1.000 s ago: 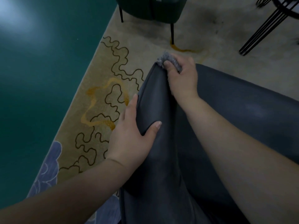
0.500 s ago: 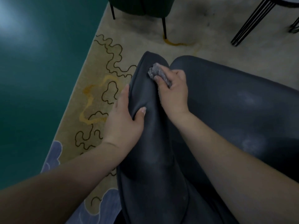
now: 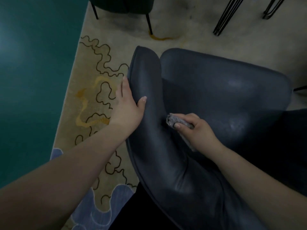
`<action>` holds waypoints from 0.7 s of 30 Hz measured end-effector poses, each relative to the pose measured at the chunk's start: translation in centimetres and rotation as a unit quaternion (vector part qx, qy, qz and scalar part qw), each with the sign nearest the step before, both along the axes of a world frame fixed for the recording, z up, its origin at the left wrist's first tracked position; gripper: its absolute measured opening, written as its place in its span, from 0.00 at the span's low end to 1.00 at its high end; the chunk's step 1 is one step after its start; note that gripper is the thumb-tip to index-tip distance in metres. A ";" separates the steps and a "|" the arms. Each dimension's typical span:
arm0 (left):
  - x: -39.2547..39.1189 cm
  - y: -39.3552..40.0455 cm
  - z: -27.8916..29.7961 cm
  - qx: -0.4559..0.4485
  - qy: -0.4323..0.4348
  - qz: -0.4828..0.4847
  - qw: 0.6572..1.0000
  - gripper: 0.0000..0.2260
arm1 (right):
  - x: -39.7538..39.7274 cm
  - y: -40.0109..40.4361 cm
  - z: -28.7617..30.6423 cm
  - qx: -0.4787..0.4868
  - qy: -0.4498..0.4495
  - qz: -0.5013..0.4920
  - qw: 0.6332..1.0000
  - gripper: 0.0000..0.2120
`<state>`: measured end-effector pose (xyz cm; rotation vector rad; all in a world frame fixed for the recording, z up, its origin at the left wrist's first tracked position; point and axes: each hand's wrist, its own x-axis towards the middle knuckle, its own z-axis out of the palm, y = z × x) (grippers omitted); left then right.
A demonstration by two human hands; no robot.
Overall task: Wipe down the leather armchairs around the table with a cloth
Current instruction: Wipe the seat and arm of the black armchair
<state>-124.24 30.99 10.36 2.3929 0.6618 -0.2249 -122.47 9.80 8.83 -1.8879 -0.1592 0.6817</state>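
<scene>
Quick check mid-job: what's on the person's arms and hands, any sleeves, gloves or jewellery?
The left hand and right hand are ungloved. Both forearms are bare, with no sleeves in view. No rings, watch or bracelet show. The visible nails are short and look unpainted.

No text, label, brand, number or sign can be read anywhere; the rug (image 3: pixel 93 90) carries only wavy dark lines and colour patches, and the dark chair (image 3: pixel 224 100) shows a plain surface with no readable mark
</scene>
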 end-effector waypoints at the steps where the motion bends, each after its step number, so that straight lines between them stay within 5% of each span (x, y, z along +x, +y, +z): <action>1: -0.7 -0.1 0.3 0.041 0.013 -0.038 0.998 0.35 | -0.2 0.0 0.1 -0.005 0.005 -0.004 1.000 0.15; 4: -3.6 -0.9 1.0 0.170 0.024 -0.158 0.972 0.32 | -2.4 0.6 0.1 -0.021 0.019 -0.015 0.999 0.17; 8: -6.7 -2.1 1.1 0.172 0.023 -0.242 0.955 0.32 | -6.7 -0.8 0.3 0.000 -0.021 -0.019 1.000 0.20; 13: -6.9 -2.3 0.6 0.161 0.022 -0.239 0.957 0.31 | -5.8 -4.0 -1.7 -0.129 0.068 -0.005 0.989 0.14; 15: -6.9 -2.2 0.6 0.163 0.023 -0.241 0.957 0.31 | -5.4 -3.7 -1.8 -0.113 0.126 -0.035 0.985 0.12; 21: -6.9 -2.1 0.9 0.166 0.036 -0.241 0.955 0.31 | -7.0 -3.3 -0.4 -0.156 0.047 -0.009 0.987 0.14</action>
